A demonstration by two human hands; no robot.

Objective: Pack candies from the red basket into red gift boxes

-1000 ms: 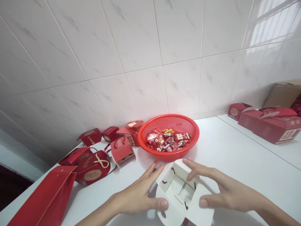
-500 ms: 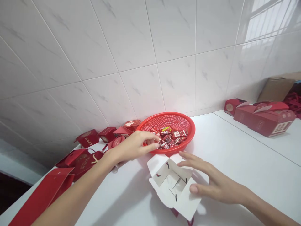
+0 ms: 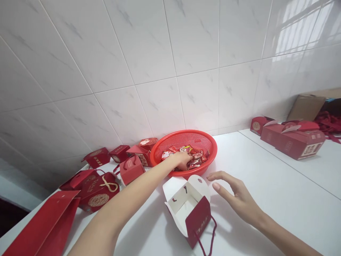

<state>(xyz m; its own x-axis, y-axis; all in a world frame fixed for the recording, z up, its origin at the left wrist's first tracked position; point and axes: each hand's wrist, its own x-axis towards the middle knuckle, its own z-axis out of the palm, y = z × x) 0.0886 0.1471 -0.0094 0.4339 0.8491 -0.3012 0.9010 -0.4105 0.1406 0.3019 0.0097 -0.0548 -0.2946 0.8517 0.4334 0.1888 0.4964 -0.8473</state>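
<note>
A red plastic basket [image 3: 183, 173] by the tiled wall holds many small wrapped sweets [image 3: 197, 160], mostly red. My left hand [image 3: 183, 159] is inside it, on top of the sweets; its fingertips are partly hidden among them. In front of the basket stands an open box [image 3: 198, 222], white inside and dark red outside, with a cord handle hanging at its near side. Just right of this box is my right hand [image 3: 234, 193], thumb and fingers apart, holding nothing.
Several red gift boxes [image 3: 131, 169] stand on the left, with a large red bag [image 3: 48, 220] nearer. More red boxes [image 3: 293, 140] and a cardboard box [image 3: 306, 106] are at the right by the wall.
My left hand has moved right and deeper into the basket. The box has turned, its red near flap now raised, and my right hand has come away from it.
</note>
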